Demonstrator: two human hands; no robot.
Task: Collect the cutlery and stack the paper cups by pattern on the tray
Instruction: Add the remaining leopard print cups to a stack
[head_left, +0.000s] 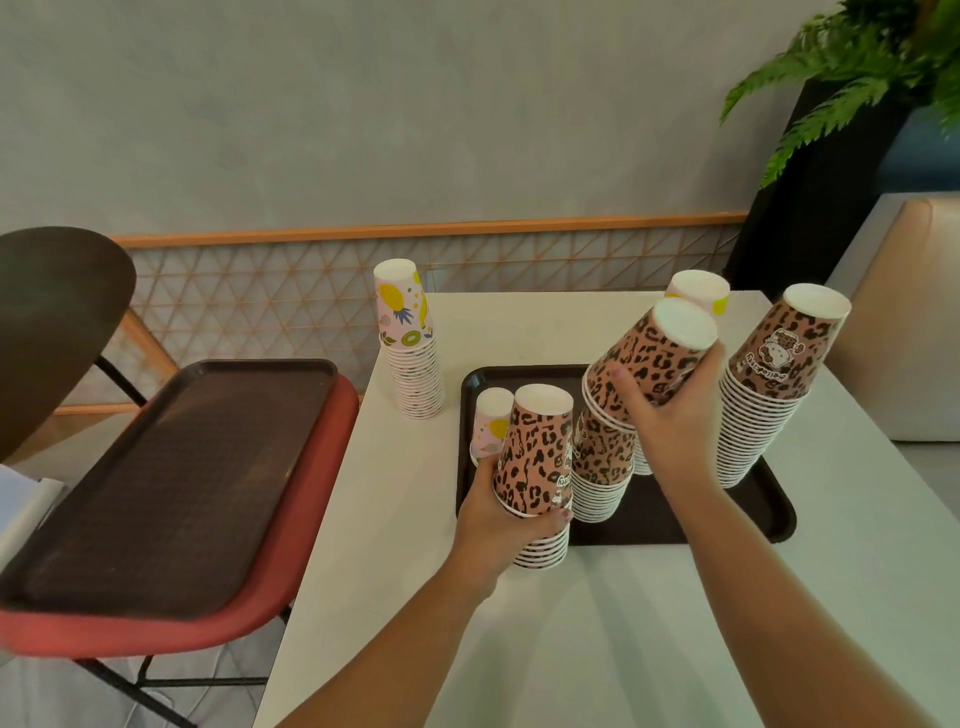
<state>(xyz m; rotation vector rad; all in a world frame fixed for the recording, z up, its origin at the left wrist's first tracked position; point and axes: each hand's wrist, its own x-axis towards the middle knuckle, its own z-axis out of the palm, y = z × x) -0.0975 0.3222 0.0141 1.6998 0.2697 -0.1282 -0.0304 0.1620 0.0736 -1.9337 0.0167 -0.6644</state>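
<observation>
- A second dark tray (171, 483) lies on the red seat of a chair (291, 561) to the left of the white table (623, 623).
- A fruit-print stack (410, 343) of upside-down cups stands on the table just off the left end of the task's tray (769, 514).
- A short pink fruit-print cup (491, 423) sits at the tray's left end, partly hidden behind what I hold.
- My left hand (501, 525) is closed around a leopard stack (537, 467) at the tray's near left corner, thumb across its lower rims.
- Another leopard pile (602, 467) stands on the tray between my hands.
- My right hand (670, 410) grips a tilted leopard stack (647, 358) lifted above the tray, its base pointing up and right.
- Behind it another fruit-print cup (698, 291) shows only its top.
- A tall leopard stack (769, 389) leans on the tray's right side.
- I can see no cutlery.
</observation>
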